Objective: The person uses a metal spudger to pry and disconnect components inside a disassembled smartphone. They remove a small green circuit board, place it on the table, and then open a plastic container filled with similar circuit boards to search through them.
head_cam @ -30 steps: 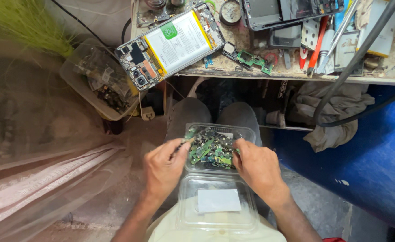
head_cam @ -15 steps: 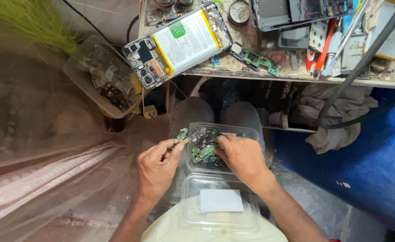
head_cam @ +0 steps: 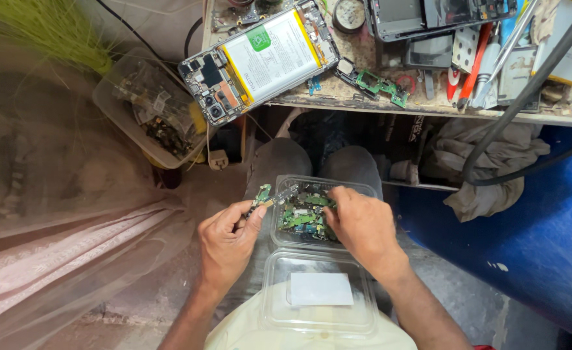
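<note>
A clear plastic hinged box [head_cam: 285, 241] rests on my lap, filled with several small green circuit boards [head_cam: 302, 214]. Its open lid [head_cam: 318, 291] with a white label lies toward me. My left hand [head_cam: 227, 243] is just left of the box, pinching a small green circuit board [head_cam: 263, 196] with a thin strip by its fingertips. My right hand [head_cam: 364, 227] is inside the box, fingers down among the boards; whether it holds one is hidden.
An opened phone with its battery exposed [head_cam: 260, 58] lies on the cluttered workbench edge [head_cam: 429, 110] beside tools and boards. A clear tub of parts [head_cam: 150, 116] sits lower left. A grey rag [head_cam: 487, 162] and black cable [head_cam: 526, 97] hang at right.
My left hand has lifted a small board out of the box to its left side. My right hand has moved further into the box.
</note>
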